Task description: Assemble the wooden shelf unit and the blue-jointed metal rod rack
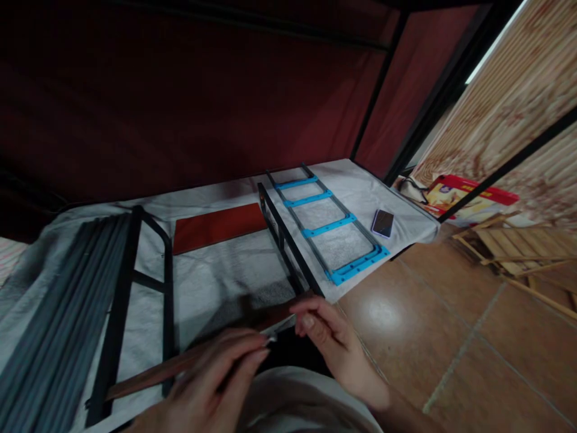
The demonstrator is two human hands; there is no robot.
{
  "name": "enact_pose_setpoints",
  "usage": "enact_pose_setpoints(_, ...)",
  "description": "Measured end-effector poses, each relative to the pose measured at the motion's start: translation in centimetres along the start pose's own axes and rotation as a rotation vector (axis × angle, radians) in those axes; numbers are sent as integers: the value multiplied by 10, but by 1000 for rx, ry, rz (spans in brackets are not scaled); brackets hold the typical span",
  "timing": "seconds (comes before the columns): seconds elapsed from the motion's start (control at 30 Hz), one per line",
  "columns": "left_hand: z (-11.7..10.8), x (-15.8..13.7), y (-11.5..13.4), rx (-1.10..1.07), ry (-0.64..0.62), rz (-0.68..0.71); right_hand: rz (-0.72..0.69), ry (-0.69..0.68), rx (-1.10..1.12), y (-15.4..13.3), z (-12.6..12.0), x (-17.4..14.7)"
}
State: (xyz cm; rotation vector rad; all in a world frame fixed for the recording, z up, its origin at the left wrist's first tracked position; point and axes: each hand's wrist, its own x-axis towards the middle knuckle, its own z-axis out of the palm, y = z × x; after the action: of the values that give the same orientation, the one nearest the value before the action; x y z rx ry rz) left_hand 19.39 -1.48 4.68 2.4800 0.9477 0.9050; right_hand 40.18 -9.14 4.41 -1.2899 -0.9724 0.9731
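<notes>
The left hand (216, 373) pinches a small shiny piece (271, 338) by the brown board (153, 376); whether the right hand (329, 340) grips anything, I cannot tell. That board spans two black frames (121, 288), apparently part-assembled; the red board (220, 227) and blue rack (330, 226) lie beyond.

Left hand (211, 373) pinching, thumb near forefinger; right hand (331, 340) apart, fingers curled inward.
</notes>
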Motion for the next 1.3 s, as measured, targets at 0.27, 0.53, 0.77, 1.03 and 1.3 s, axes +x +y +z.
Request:
enact_pose_setpoints(0.27, 44, 42, 45, -251, -143, 75, 46, 133, 207, 25, -14, -16)
enact_pose_setpoints(0.53, 69, 66, 22, 103, -108, 152, 49, 480, 28, 57, -74, 37)
enact_pose_setpoints(0.77, 90, 69, 20, 170, -189, 197, 99, 358, 45, 73, -68, 47)
enact_pose_setpoints(1.03, 94, 77, 21, 192, -258, 182, 107, 231, 125, 72, -64, 49)
enact_pose_setpoints(1.3, 98, 80, 22, 219, -327, 101, 78, 141, 80, 76, -68, 55)
